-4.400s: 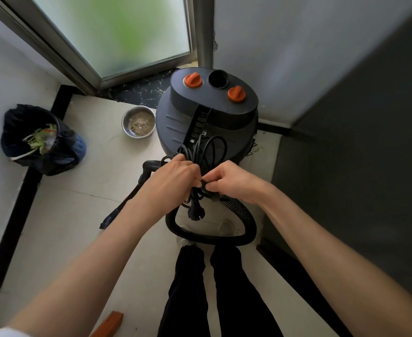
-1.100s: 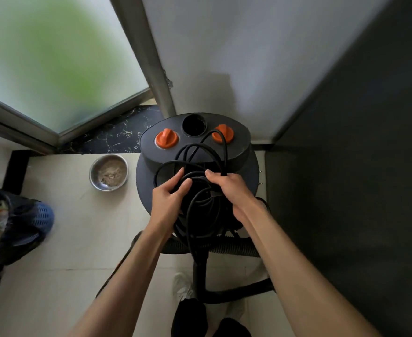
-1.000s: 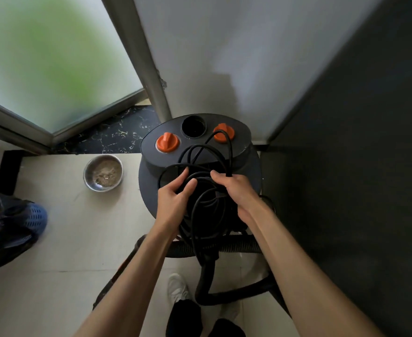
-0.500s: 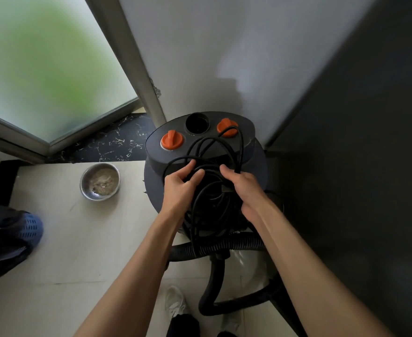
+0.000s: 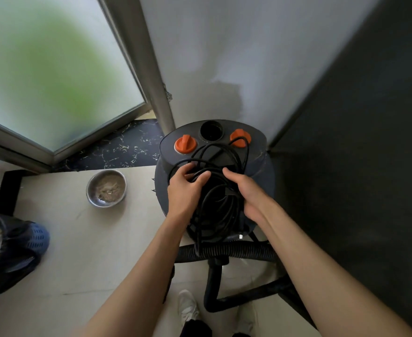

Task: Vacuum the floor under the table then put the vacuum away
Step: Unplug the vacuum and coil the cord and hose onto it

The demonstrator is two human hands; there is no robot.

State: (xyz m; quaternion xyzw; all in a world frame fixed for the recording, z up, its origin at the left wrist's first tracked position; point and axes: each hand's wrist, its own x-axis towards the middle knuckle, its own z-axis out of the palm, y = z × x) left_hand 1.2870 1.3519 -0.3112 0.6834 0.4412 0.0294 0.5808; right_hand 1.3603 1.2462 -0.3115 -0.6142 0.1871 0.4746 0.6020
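A dark grey canister vacuum [image 5: 259, 164] with two orange knobs stands in the corner between the white wall and a dark panel. A coil of black power cord [image 5: 214, 205] lies over its top and front. My left hand [image 5: 184, 193] grips the coil's left side, with strands running between thumb and fingers. On the right side, my right hand [image 5: 247, 193] wraps around the coil with its thumb on top. The ribbed black hose [image 5: 239, 249] loops across the floor in front of the canister.
A steel bowl [image 5: 106, 187] sits on the floor left of the vacuum. A blue bin with a black bag [image 5: 20, 246] is at far left. A frosted window [image 5: 54, 69] is behind; the dark panel [image 5: 358, 166] closes the right. My white shoe [image 5: 188, 305] is below.
The cord bundle went from hanging at the canister's front up onto its top. Over the last second both hands stayed on the coil, and the vacuum sits closer to the corner.
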